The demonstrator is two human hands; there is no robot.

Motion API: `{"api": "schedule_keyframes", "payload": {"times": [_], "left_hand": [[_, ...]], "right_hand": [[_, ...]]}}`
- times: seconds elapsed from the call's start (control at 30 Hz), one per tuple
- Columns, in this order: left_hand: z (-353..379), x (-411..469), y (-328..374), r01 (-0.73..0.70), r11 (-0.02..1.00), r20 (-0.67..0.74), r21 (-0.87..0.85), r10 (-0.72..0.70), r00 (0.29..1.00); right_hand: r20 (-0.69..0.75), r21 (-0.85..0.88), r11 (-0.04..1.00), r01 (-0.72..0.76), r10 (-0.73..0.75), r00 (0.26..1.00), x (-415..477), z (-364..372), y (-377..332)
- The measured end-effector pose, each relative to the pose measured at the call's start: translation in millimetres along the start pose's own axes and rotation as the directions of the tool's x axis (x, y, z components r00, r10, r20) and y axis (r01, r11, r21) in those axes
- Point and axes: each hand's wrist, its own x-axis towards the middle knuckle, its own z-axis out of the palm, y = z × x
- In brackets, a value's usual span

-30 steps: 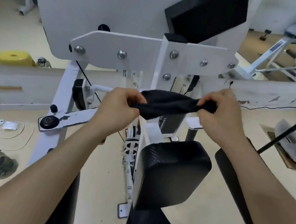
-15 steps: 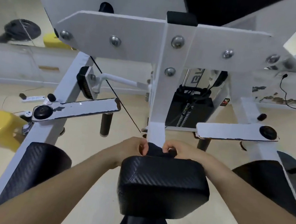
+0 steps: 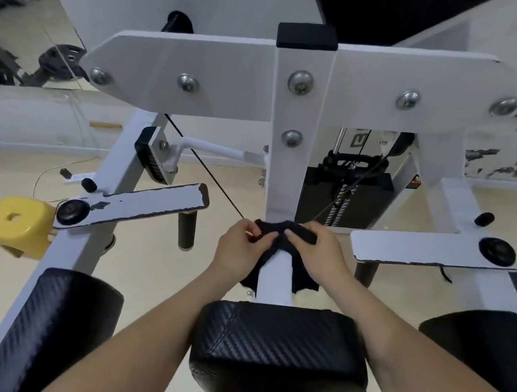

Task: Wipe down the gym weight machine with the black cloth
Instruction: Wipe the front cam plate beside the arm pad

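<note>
Both hands grip the black cloth (image 3: 281,233), left hand (image 3: 239,246) and right hand (image 3: 318,255) pinching opposite ends, looped around the white post (image 3: 275,275) between them (likely so pulling rubs all sides), just beyond the black pad (image 3: 281,350).

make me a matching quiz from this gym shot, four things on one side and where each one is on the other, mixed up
Things:
1. cloth
2. stool
3. weight stack
4. chest pad

Places:
a. on the floor at far left
b. behind the central post
c. wrapped round the post, gripped by left hand and right hand
d. nearest the camera, between the forearms

Pairs: 1-c, 2-a, 3-b, 4-d
</note>
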Motion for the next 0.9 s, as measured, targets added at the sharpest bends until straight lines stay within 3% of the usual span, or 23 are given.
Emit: {"api": "schedule_keyframes", "payload": {"times": [0.07, 0.13, 0.17, 0.23, 0.3, 0.37, 0.4, 0.47, 0.5, 0.6, 0.8, 0.9], "left_hand": [[-10.7, -12.0, -3.6, 0.065, 0.996, 0.209, 0.061, -0.076, 0.975], [-27.3, -25.4, -3.2, 0.042, 0.975, 0.488, 0.219, -0.147, 0.860], [-33.2, -31.6, -3.0, 0.022, 0.961, 0.598, 0.276, -0.189, 0.779], [-39.6, -38.2, -2.5, -0.034, 0.923, 0.685, 0.382, -0.258, 0.681], [-41.6, -39.3, 2.3, -0.089, 0.891, 0.686, 0.444, -0.274, 0.674], [-40.8, -37.8, 3.3, -0.090, 0.911, 0.652, 0.403, -0.217, 0.726], [-40.1, -36.4, 4.1, -0.086, 0.933, 0.593, 0.350, -0.150, 0.791], [-36.5, -23.2, 8.3, -0.085, 0.948, 0.359, 0.306, -0.032, 0.933], [-33.0, -12.4, 9.8, -0.088, 0.936, 0.257, 0.339, -0.002, 0.966], [-21.0, 17.1, 19.6, -0.061, 0.943, 0.114, 0.328, 0.025, 0.993], [-20.1, 12.7, 30.3, -0.098, 0.990, -0.039, 0.103, 0.102, 0.994], [-30.3, 5.6, 46.2, -0.207, 0.977, -0.119, -0.045, 0.201, 0.972]], "right_hand": [[0.099, -0.039, 0.999, -0.025, 0.029, 0.995, -13.4, -7.7, -0.3], [0.308, -0.162, 0.986, -0.049, 0.098, 0.946, -33.1, -24.5, -5.6], [0.428, -0.236, 0.969, -0.068, 0.167, 0.888, -44.3, -33.6, -7.9], [0.583, -0.366, 0.923, -0.117, 0.325, 0.745, -63.2, -46.7, -12.4], [0.605, -0.452, 0.884, -0.121, 0.403, 0.687, -69.9, -48.5, -19.6], [0.555, -0.511, 0.859, -0.044, 0.369, 0.745, -63.7, -42.7, -28.7], [0.498, -0.514, 0.858, -0.020, 0.317, 0.807, -57.4, -36.4, -31.5], [0.311, -0.437, 0.897, -0.075, 0.229, 0.922, -43.2, -23.4, -34.5], [0.214, -0.409, 0.908, -0.092, 0.193, 0.958, -35.9, -16.6, -35.7], [0.023, -0.399, 0.914, -0.071, 0.087, 0.996, -13.1, -3.1, -37.9], [-0.066, -0.436, 0.899, -0.031, 0.003, 0.998, -4.9, -3.8, -47.0], [-0.088, -0.109, 0.987, -0.114, 0.105, 0.991, -8.4, -8.4, -61.0]]}}
